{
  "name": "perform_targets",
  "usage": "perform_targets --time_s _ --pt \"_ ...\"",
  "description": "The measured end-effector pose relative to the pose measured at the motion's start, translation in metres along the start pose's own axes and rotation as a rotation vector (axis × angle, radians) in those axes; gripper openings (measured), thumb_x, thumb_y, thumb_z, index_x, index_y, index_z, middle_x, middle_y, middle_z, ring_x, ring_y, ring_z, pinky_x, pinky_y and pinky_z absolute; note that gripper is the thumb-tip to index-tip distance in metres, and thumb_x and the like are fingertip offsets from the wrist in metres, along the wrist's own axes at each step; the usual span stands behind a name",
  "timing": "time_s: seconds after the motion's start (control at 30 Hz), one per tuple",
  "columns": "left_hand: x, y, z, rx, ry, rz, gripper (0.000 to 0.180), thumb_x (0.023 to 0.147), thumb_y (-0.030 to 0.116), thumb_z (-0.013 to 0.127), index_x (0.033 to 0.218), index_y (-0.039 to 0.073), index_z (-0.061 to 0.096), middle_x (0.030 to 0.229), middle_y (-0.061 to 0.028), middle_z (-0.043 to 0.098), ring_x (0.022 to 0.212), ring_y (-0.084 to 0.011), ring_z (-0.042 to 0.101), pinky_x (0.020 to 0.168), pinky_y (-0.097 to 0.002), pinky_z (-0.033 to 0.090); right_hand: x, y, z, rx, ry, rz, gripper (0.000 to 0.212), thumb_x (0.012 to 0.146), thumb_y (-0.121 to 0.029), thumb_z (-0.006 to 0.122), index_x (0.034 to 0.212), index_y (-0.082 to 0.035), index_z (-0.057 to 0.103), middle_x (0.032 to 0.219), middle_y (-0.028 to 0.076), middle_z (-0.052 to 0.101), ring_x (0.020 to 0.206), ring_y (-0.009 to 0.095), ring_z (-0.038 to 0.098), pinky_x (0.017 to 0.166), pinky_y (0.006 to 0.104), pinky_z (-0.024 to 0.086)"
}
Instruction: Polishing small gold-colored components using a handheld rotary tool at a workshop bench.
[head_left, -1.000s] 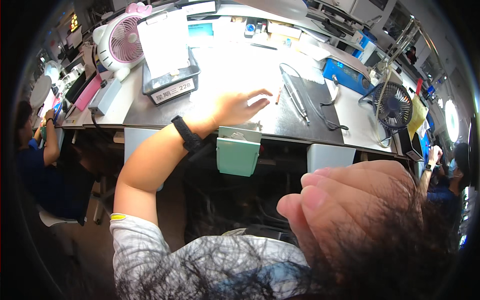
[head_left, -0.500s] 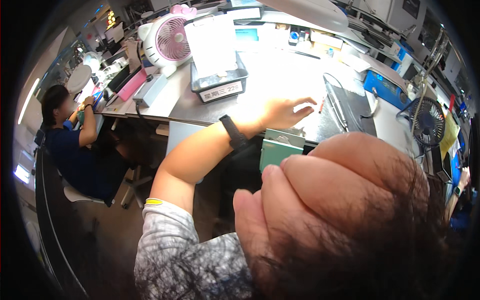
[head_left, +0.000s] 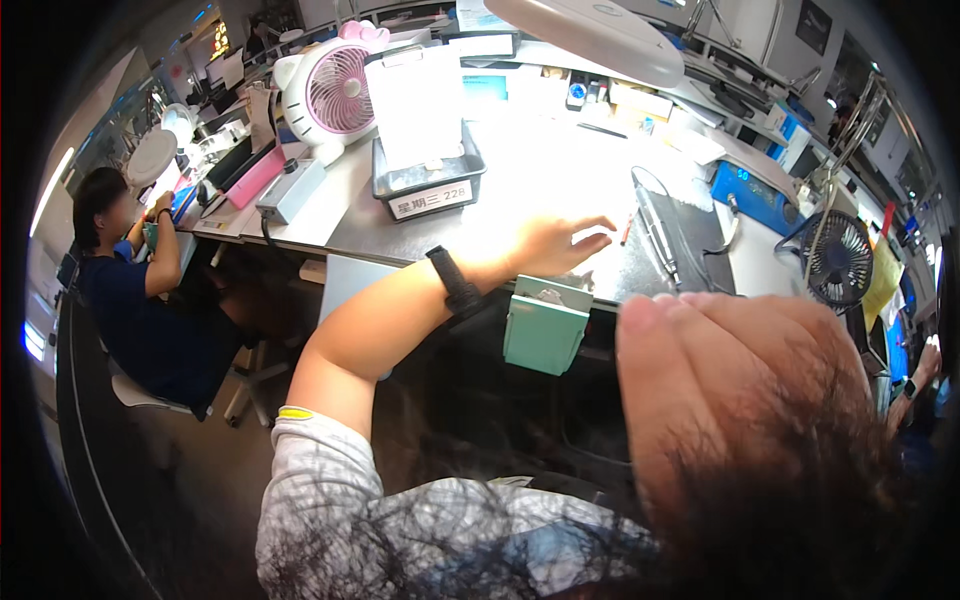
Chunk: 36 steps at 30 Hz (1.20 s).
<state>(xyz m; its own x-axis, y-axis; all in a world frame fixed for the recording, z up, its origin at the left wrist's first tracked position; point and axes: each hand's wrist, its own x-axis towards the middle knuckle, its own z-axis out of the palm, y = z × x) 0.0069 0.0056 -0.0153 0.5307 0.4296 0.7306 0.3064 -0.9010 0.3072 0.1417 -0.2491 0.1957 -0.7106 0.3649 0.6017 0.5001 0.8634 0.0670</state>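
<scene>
My left hand [head_left: 556, 245] rests at the near edge of the workbench, thumb and fingers apart, with nothing visible between them. A dark band circles its wrist. Just past its fingertips lies a thin orange stick [head_left: 627, 229], and farther right a slim silver handpiece [head_left: 656, 235] with a cord. Below the hand, a pale green bin [head_left: 545, 335] hangs at the bench edge. Very large and close, my right hand [head_left: 740, 390] has its fingers bent and pressed together among dark hair. Whatever those fingers hold, if anything, is hidden.
Behind my left hand stands a black tray [head_left: 385, 187] holding a white sheet on a clipboard [head_left: 415, 105]. A white-and-pink fan [head_left: 340, 90], blue device [head_left: 755, 198], dark fan [head_left: 838, 260] and overhead lamp [head_left: 600, 35] surround the bench. A person [head_left: 130, 290] sits at left.
My right hand has shifted right, uncovering more of the green bin. The whole view has moved slightly. My left hand stays at the bench edge in much the same pose.
</scene>
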Motion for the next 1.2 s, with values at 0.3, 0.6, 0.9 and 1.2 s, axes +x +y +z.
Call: perform_targets --time_s 0.3,0.6,0.9,1.2 --pt "0.003 -0.001 -0.002 0.05 -0.047 0.001 0.02 0.098 0.032 0.072 0.115 0.023 0.074 0.084 -0.0048 0.071 0.056 -0.0205 0.064 0.052 -0.0349 0.051 -0.012 0.003 -0.005 -0.025 -0.033 0.041 0.027 0.075 -0.01 0.085 0.095 -0.009 0.067 0.09 0.004 0.067 0.083 0.023 0.068 0.07 0.0387 0.056" --pt "0.003 0.0 -0.003 0.129 -0.285 -0.208 0.025 0.095 0.031 0.076 0.118 0.023 0.072 0.113 0.0024 0.072 0.068 -0.0181 0.07 0.06 -0.0343 0.056 -0.011 0.003 -0.002 -0.067 -0.031 0.044 0.023 0.076 -0.011 0.082 0.093 -0.009 0.067 0.088 0.004 0.066 0.082 0.023 0.067 0.07 0.0389 0.055" --pt "-0.001 0.01 -0.015 0.069 -0.174 -0.197 0.021 0.101 0.037 0.069 0.117 0.024 0.073 0.072 -0.0087 0.068 0.056 -0.0237 0.066 0.055 -0.0377 0.052 -0.012 0.009 -0.008 -0.117 -0.072 0.044 0.02 0.076 -0.011 0.08 0.09 -0.009 0.066 0.085 0.004 0.065 0.081 0.024 0.067 0.07 0.0392 0.054" --pt "0.006 0.003 -0.008 0.078 -0.13 -0.043 0.021 0.096 0.031 0.074 0.115 0.02 0.073 0.079 -0.0074 0.07 0.055 -0.0225 0.065 0.054 -0.0355 0.052 -0.015 0.006 -0.015 -0.118 -0.124 0.073 0.017 0.076 -0.012 0.077 0.088 -0.01 0.065 0.083 0.004 0.064 0.08 0.024 0.066 0.069 0.0394 0.053"
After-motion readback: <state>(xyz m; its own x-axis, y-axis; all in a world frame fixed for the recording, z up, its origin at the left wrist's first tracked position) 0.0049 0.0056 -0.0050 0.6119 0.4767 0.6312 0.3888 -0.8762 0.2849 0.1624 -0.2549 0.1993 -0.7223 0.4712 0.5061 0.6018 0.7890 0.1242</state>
